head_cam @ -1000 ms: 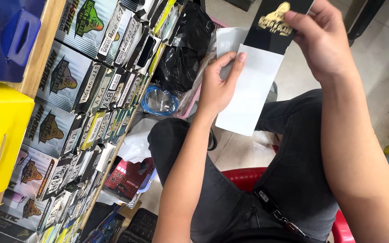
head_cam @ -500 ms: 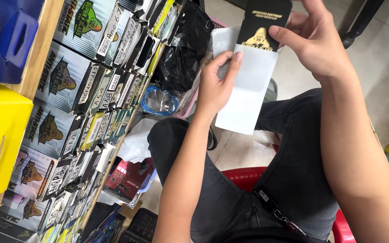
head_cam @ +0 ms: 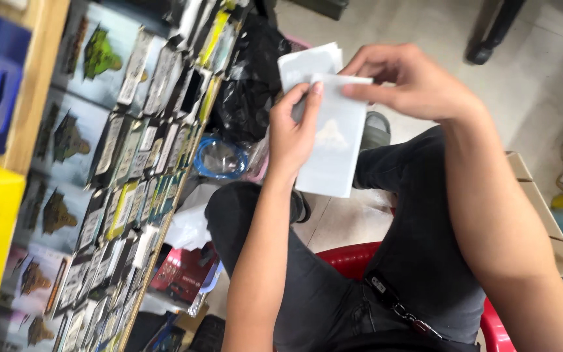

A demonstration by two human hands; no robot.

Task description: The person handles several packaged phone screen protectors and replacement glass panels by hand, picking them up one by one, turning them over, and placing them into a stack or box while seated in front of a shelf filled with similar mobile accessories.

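We are holding a white sleeve (head_cam: pixel 330 153) up over our lap with both hands. Its long axis is running from the fingertips down toward our knees, tilted slightly to the right at the top. Our left hand (head_cam: pixel 294 133) is closing on the sleeve's left edge, thumb in front and fingers behind, about halfway up. Our right hand (head_cam: pixel 412 81) is pinching the top end from above and to the right, fingers curled over the upper corner, so it is the nearer one to the open end. Behind the sleeve's top, a second white sheet (head_cam: pixel 307 64) is sticking out to the upper left; we cannot tell which hand is gripping it. Left of our left hand, a shelf (head_cam: pixel 131 176) of boxed goods is standing. Below both hands, our dark trousers (head_cam: pixel 418 254) and a red stool (head_cam: pixel 350 257) are showing.
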